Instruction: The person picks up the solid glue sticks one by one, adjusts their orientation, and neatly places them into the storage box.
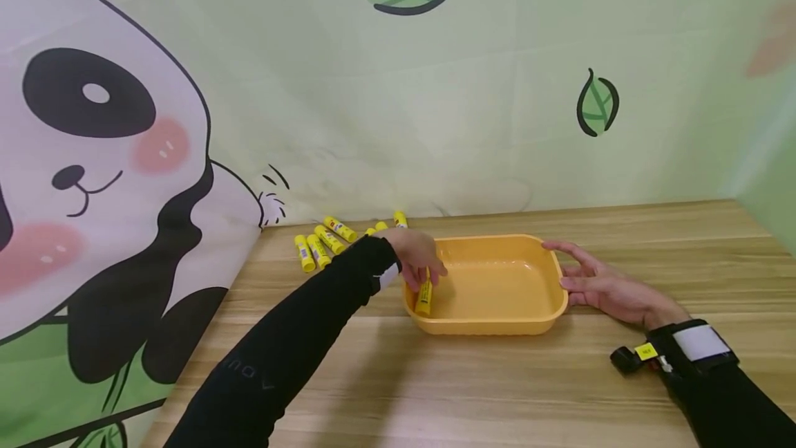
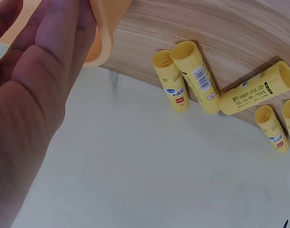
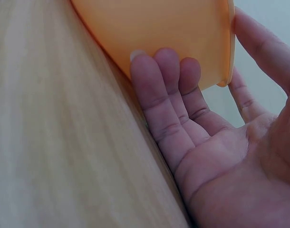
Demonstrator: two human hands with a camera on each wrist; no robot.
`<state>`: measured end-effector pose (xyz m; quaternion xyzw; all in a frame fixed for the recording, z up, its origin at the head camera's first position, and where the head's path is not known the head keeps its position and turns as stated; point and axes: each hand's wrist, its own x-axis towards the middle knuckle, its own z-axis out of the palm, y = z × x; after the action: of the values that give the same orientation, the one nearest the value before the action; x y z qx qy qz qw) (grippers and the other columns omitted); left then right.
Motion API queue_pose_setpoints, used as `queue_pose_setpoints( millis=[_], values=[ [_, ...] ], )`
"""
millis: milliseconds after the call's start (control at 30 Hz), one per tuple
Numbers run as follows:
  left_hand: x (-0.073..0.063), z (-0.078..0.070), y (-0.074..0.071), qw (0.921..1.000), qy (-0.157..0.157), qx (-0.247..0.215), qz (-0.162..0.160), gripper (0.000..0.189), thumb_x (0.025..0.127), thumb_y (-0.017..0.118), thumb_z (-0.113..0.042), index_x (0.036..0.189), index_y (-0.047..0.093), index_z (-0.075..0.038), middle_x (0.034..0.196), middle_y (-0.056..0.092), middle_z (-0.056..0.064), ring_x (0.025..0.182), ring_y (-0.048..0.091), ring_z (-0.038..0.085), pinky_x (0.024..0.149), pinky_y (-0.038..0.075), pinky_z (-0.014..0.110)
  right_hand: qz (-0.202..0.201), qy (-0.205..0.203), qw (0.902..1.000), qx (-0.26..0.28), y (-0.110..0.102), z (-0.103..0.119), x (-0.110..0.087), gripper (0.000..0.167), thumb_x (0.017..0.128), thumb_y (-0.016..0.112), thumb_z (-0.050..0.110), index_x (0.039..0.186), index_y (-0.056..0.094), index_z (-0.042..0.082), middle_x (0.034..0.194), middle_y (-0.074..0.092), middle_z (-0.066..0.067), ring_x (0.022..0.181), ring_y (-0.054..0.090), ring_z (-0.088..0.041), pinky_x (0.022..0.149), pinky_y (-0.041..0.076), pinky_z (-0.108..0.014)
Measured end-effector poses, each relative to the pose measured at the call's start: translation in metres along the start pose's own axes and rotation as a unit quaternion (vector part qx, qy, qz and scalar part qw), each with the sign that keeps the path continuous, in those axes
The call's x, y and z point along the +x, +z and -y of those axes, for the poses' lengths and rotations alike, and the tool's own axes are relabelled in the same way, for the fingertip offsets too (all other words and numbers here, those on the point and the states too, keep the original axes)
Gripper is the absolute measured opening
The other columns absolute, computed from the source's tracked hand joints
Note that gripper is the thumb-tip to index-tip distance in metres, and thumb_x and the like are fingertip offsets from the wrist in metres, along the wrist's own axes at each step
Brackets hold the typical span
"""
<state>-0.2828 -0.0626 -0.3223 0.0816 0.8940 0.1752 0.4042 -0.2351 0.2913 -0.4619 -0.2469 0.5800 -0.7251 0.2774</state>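
Observation:
My left hand [image 1: 418, 254] reaches over the left end of an orange plastic tray [image 1: 491, 327]. Its fingers pinch the upper end of a yellow glue stick [image 1: 425, 299], which leans low inside the tray against the left wall. In the left wrist view the fingers hide that glue stick. At the tray's right end, my right hand [image 1: 612, 292] rests its fingertips on the outer wall and rim. The right wrist view shows three fingers [image 3: 152, 90] lying lightly bent against the wall [image 3: 178, 28], close over the table.
More yellow glue sticks [image 1: 319, 251] lie at the back left of the wood-grain table [image 1: 497, 393], beside the left forearm. One glue stick [image 1: 401, 219] is near the wall, behind the left hand. A printed cloth backdrop [image 1: 435, 102] rises along the table's back edge.

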Motion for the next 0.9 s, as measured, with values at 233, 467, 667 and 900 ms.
queue_pose_setpoints(
  millis=[233, 467, 667, 900],
  values=[
    [0.003, 0.004, -0.007, 0.9983, 0.034, -0.039, 0.026, 0.040, 0.105, 0.063, -0.030, 0.126, 0.070, 0.004, 0.123, 0.064, 0.026, 0.088, 0.067, 0.024, 0.086, 0.060, 0.031, -0.011, 0.008, 0.9999, -0.006, 0.001, 0.001, 0.000, 0.059, 0.109, 0.046, 0.002, 0.159, 0.029, 0.030, 0.144, 0.055, -0.014, 0.121, 0.065, -0.028, 0.101, 0.055, -0.041],
    [0.003, 0.016, -0.015, 0.9882, 0.126, -0.084, 0.017, 0.039, 0.107, 0.058, -0.026, 0.137, 0.062, -0.001, 0.126, 0.061, 0.024, 0.108, 0.066, 0.032, 0.085, 0.061, 0.034, -0.026, 0.015, 0.9994, -0.014, 0.002, 0.004, 0.000, 0.061, 0.109, 0.047, 0.001, 0.159, 0.030, 0.030, 0.144, 0.055, -0.015, 0.121, 0.066, -0.028, 0.101, 0.055, -0.042],
    [-0.002, 0.020, -0.015, 0.9756, 0.196, -0.097, -0.020, 0.036, 0.107, 0.058, -0.026, 0.135, 0.063, -0.004, 0.121, 0.063, 0.019, 0.113, 0.063, 0.037, 0.087, 0.060, 0.032, -0.026, 0.015, 0.9995, -0.011, 0.001, 0.004, -0.001, 0.061, 0.109, 0.047, 0.000, 0.159, 0.029, 0.030, 0.143, 0.055, -0.015, 0.121, 0.066, -0.028, 0.101, 0.055, -0.042],
    [-0.003, 0.028, -0.012, 0.9606, 0.247, -0.104, -0.075, 0.032, 0.107, 0.057, -0.020, 0.135, 0.064, -0.005, 0.122, 0.064, 0.011, 0.117, 0.060, 0.043, 0.089, 0.059, 0.032, -0.009, 0.004, 0.9999, 0.001, 0.000, 0.001, 0.000, 0.061, 0.109, 0.046, 0.000, 0.160, 0.029, 0.029, 0.143, 0.055, -0.016, 0.122, 0.065, -0.029, 0.101, 0.054, -0.042]
  ],
)
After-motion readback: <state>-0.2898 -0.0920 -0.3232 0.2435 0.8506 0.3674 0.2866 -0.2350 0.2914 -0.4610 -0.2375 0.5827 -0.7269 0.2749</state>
